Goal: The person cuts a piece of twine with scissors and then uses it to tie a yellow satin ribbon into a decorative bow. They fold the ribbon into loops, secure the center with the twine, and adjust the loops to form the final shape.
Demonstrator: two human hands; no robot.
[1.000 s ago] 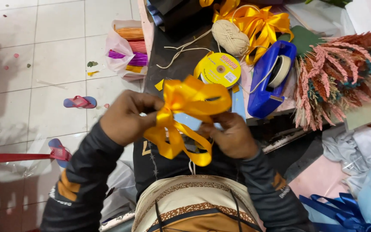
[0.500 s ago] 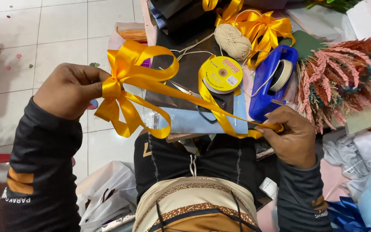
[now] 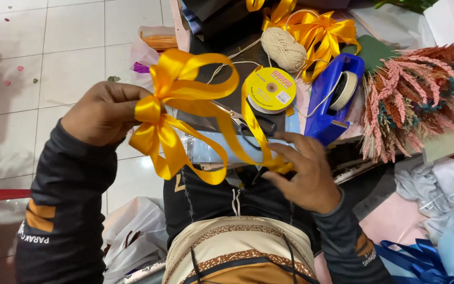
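White floor tiles beside cluttered black table.

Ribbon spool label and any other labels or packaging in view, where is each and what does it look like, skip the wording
Ribbon spool label: round, yellow with red print and a small white sticker, table centre.
Tape dispenser: blue, holding a pale roll, right of the spool.
Plastic bag: translucent, orange and purple contents, floor by the table's left edge.

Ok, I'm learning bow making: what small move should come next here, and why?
Probably snip the tail: the left hand pinches the yellow bow at its knot, the right hand holds the ribbon running to the spool, and scissors lie just above that hand.
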